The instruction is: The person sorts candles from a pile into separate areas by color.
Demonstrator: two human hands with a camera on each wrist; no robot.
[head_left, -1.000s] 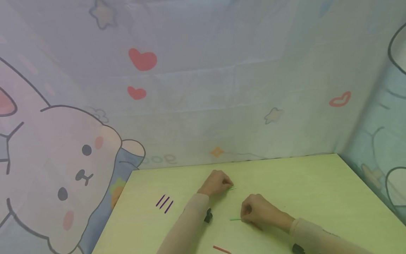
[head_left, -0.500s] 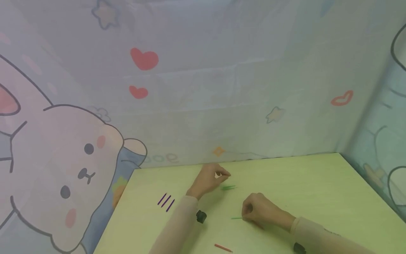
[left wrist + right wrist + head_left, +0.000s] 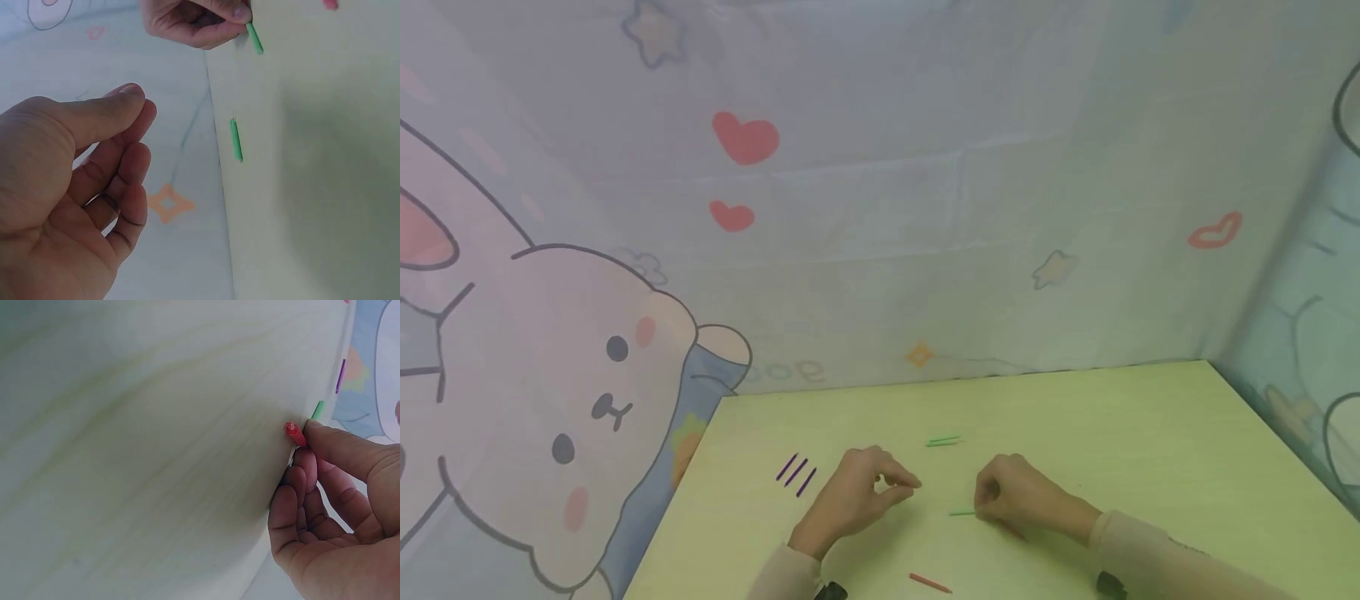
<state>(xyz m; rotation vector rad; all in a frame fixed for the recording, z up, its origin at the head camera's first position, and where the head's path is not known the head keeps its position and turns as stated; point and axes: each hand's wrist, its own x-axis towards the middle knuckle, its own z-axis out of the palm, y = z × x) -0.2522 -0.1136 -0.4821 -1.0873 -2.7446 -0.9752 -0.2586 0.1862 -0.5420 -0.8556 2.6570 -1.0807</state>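
Observation:
In the head view my left hand (image 3: 861, 496) hovers above the table's middle, holding nothing. Its thumb and bent index finger come close at the tips in the left wrist view. Beyond it lie two thin green candles (image 3: 943, 442), side by side; one green candle (image 3: 236, 140) shows a wick. My right hand (image 3: 1018, 498), low at the table, pinches another green candle (image 3: 961, 513) between thumb and fingers. A red candle (image 3: 294, 433) sticks out right beside those fingertips; whether it is held too I cannot tell. Its far part is hidden by the hand.
Three purple candles (image 3: 796, 474) lie slanted in a row at the left of the pale yellow-green table (image 3: 1112, 433). Another red candle (image 3: 930, 583) lies near the front. A printed cloth wall (image 3: 880, 208) rises behind the table's far edge.
My left hand has lifted off the pair of green candles at the back and come nearer, leaving them in plain view. The right hand stays nearly where it was.

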